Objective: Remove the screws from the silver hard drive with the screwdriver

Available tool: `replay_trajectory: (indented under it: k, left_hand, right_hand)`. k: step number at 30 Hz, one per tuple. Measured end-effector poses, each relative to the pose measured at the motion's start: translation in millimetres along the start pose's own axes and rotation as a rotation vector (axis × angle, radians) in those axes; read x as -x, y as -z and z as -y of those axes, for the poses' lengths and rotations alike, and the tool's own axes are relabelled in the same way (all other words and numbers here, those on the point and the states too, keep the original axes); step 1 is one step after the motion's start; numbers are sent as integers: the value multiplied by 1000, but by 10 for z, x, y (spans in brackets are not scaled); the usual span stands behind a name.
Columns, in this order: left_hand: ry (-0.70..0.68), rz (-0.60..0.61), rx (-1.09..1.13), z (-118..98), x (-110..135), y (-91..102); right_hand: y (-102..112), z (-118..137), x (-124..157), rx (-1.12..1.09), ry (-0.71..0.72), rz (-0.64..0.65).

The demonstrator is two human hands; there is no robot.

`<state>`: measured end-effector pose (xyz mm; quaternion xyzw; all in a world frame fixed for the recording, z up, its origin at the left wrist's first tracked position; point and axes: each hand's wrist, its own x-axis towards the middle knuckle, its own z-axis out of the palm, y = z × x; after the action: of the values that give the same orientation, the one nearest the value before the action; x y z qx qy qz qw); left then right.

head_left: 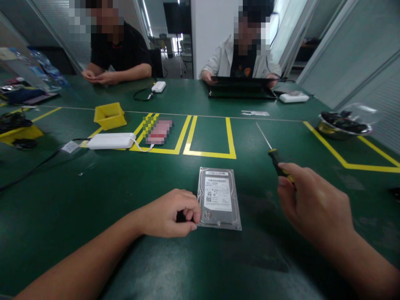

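A silver hard drive [219, 198] with a white label lies flat on the green table [93, 200], just in front of me. My left hand [170, 213] rests at the drive's left edge, fingers curled shut against its side near the lower corner. My right hand [309, 200] hovers to the right of the drive, closed round the black and yellow handle of a thin screwdriver [271, 151]. The screwdriver's shaft points up and away to the left, above the table and clear of the drive.
Yellow tape boxes [210, 153] mark the table beyond the drive. A white power bank [111, 141] with a cable and a yellow bin [110, 115] lie at left. A metal bowl [343, 125] of dark parts stands at right. Two people sit across the table.
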<state>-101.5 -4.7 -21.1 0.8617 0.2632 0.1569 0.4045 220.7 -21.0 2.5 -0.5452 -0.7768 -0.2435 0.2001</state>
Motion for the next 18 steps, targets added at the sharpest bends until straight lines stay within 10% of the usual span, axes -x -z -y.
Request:
replay_trajectory:
  k: [6, 18]
  left_hand:
    - [-17, 2, -7, 7, 3, 2]
    - [-26, 14, 2, 31, 22, 5]
  right_hand:
    - [47, 30, 0, -341, 28, -65]
    - [42, 201, 51, -904, -360, -43]
